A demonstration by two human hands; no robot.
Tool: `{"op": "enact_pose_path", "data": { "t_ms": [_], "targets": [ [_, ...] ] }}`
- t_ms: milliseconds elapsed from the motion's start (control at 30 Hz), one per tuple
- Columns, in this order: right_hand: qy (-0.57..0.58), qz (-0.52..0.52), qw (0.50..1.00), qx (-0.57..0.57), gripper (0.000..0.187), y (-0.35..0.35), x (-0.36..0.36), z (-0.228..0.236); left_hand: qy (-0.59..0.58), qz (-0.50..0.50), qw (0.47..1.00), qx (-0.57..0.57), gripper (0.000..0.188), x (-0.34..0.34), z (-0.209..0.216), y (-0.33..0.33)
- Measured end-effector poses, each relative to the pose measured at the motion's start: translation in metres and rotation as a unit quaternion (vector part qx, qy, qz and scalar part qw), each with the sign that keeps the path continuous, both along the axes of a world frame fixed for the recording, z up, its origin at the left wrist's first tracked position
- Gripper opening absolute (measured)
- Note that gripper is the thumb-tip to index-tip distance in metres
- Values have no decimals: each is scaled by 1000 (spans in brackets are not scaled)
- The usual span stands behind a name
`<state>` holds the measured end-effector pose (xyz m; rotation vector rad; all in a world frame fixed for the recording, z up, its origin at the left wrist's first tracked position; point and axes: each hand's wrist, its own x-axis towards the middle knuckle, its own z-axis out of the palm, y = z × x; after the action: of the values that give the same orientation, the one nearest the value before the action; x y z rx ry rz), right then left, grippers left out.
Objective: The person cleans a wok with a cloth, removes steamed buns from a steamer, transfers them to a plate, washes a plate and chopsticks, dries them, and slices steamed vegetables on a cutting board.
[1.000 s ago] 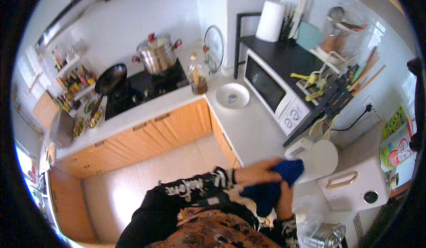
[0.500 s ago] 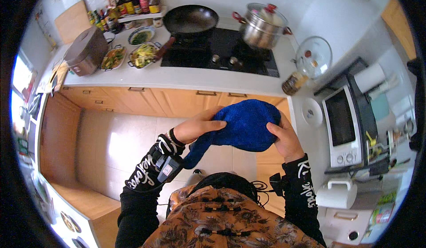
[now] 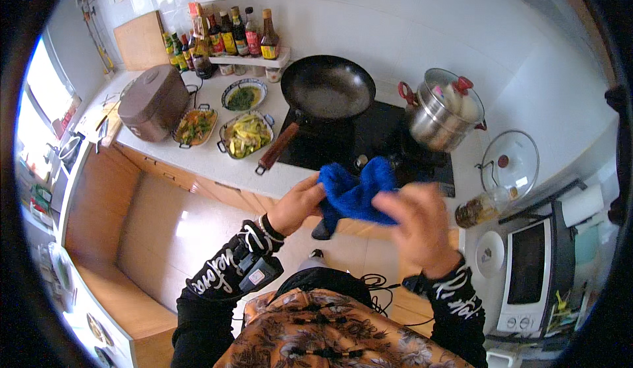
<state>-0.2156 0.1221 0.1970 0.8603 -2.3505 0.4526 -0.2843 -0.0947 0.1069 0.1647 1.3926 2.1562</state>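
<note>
- Worktop [image 3: 211, 160], pale, along the far side; bears the hob.
- Hob [image 3: 379, 131], black, beyond the hands.
- Wok [image 3: 330, 91], dark, on the hob; handle slanting down and to the left, toward the left hand's side.
- Pot [image 3: 432, 127], steel, red-handled, at the hob's right; the right hand is the nearer of the two.
- Blue cloth [image 3: 359, 193], bunched, raised in the air between the hands, in front of the hob; long axis roughly left to right.
- Right hand [image 3: 422, 226], blurred; fingers loosely curled across the cloth's right edge; cannot tell whether its grip has hold.
- Left hand [image 3: 297, 206]; grip closed on the cloth's left end, which lies directly at the fingertips.
</note>
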Motion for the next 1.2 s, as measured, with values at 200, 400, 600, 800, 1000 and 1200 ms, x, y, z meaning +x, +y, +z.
{"op": "enact_pose_path", "data": {
  "t_ms": [200, 400, 600, 800, 1000, 1200],
  "targets": [
    [-339, 54, 917, -203, 49, 34, -63, -80, -129, 21, 972, 197, 46, -72, 6, 13],
    [-612, 80, 392, -682, 59, 1, -149, -166, -196, 5, 973, 123, 47, -95, 23, 35],
    [-530, 155, 483, -679, 56, 1, -150, -132, 223, -65, 973, 3, 44, -153, 18, -13],
    [-410, -144, 573, -695, 55, -2, -216, -75, 136, 62, 963, -224, 43, -210, -63, -96],
    [-271, -173, 693, -646, 53, -3, -306, -50, -137, -160, 973, 92, 69, -204, -114, -105],
    [-274, -249, 839, -399, 58, 25, -432, -81, -295, -178, 889, 302, 56, -199, -121, -93]
  ]
}}
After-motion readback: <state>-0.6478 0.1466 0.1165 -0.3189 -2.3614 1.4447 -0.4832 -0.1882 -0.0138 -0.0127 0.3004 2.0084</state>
